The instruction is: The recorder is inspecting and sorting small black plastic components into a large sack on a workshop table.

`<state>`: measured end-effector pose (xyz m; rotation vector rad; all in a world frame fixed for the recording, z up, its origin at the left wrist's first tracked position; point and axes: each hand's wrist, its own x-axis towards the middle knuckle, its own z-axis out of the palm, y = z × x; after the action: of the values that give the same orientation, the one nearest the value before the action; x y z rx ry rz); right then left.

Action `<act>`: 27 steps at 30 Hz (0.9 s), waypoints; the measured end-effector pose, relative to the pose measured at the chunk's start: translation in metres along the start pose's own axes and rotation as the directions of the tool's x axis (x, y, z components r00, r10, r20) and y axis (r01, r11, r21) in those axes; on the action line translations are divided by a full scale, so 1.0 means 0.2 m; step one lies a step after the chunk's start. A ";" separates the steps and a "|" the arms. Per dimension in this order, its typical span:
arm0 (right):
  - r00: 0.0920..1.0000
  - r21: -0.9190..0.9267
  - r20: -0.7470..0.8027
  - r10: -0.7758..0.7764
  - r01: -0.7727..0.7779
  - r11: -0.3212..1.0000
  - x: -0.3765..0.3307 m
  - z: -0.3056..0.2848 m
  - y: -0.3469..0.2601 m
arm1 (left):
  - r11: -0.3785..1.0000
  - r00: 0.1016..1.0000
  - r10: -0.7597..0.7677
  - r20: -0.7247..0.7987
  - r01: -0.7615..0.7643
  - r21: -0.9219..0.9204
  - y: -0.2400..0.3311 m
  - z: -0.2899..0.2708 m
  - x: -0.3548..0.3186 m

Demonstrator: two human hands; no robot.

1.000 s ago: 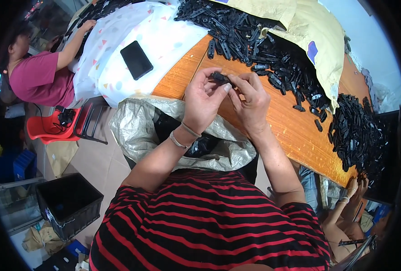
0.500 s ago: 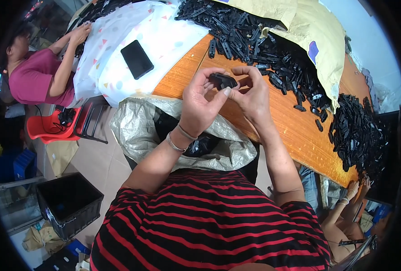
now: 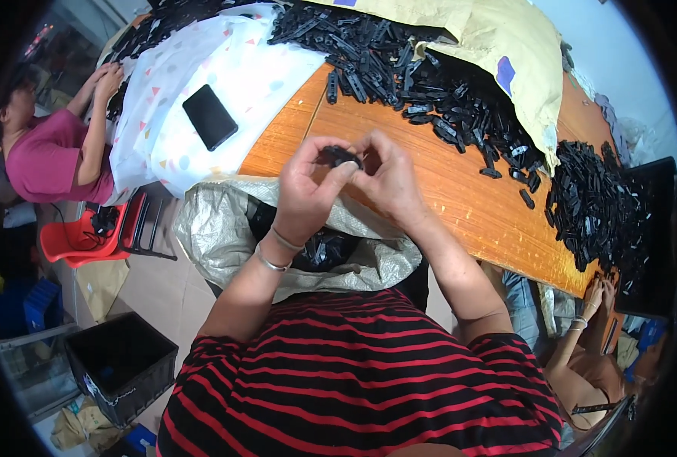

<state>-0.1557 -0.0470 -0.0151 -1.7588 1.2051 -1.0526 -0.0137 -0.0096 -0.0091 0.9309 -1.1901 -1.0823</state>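
Note:
A small black plastic piece (image 3: 341,156) is held up between my two hands, over the near edge of the wooden table (image 3: 430,194). My left hand (image 3: 308,190) is closed on one end, thumb along its near side. Fingertips of my right hand (image 3: 390,177) pinch the other end, and they cover part of it. Below my hands, an open woven sack (image 3: 210,228) sits against the table edge, with dark pieces inside (image 3: 327,251). A heap of similar black pieces (image 3: 369,61) lies just beyond my hands.
A black phone (image 3: 209,117) lies on a patterned white plastic sheet (image 3: 155,129). Brown paper (image 3: 532,68) partly covers the heap; another black pile (image 3: 590,202) lies right. One person (image 3: 45,164) works at left, another's hands (image 3: 597,297) at lower right. A black crate (image 3: 121,365) stands on the floor.
The whole view has shifted slightly. My hands have drawn closer together and the fingers now cover more of the black piece, which remains in both hands.

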 end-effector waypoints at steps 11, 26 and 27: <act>0.958 -0.206 0.285 0.016 0.044 0.978 0.06 -0.22 0.13 | 0.636 0.897 -0.060 0.438 -0.304 0.709 0.11 -0.38 -0.18; 0.937 -0.670 0.277 -0.215 0.349 0.655 0.26 -0.40 0.35 | 0.354 1.000 -0.018 -0.013 0.019 0.935 -0.35 -0.15 0.76; 0.934 -0.665 0.281 -0.221 0.355 0.657 0.24 -0.39 0.34 | 0.364 1.000 -0.005 -0.004 0.005 0.931 -0.36 -0.14 0.77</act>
<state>-0.2400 -0.1219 -0.0356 -2.6638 1.3436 -0.5817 0.0089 -0.1757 -0.0463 1.8104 -1.8507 -0.2644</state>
